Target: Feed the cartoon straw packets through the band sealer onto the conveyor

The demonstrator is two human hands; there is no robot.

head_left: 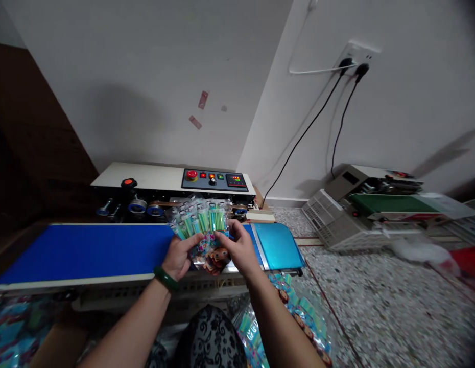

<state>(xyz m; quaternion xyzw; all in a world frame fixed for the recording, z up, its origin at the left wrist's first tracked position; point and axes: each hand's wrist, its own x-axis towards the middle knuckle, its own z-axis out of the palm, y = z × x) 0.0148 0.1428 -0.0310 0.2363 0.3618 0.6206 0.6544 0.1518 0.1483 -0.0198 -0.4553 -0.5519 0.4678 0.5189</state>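
Holding a fanned stack of clear packets point(201, 225), both hands grip it from below, just above the blue conveyor belt point(84, 250). Packets show green-and-white sticks inside and a brown cartoon figure printed near the bottom edge; exact count cannot be told, looks like more than 4. Fan spread likely keeps the top edges separate so each packet can be picked off singly.

Left hand point(178, 258): fingers curled closed around the lower left corner of the stack, thumb on top. Green bangle point(166, 279) on that wrist. Right hand point(241, 250): narrow pinch, fingertips on the lower right packet, thumb pressing its front.

Behind the belt sits the sealing machine point(153, 186), open packet tops pointing toward its rollers, probably why the stack is held upright that way. Control panel point(214, 180) carries 1 red round button, small lit switches and a red digital readout. Belt ends at a shiny blue tray point(279, 245) on the right.

More filled packets point(299, 312) lie on the floor near the right forearm, within reach. Further right, a 2nd machine point(371, 209) with a green belt rests on the speckled floor point(375, 306). 2 black cables run up to a wall socket point(356, 56).
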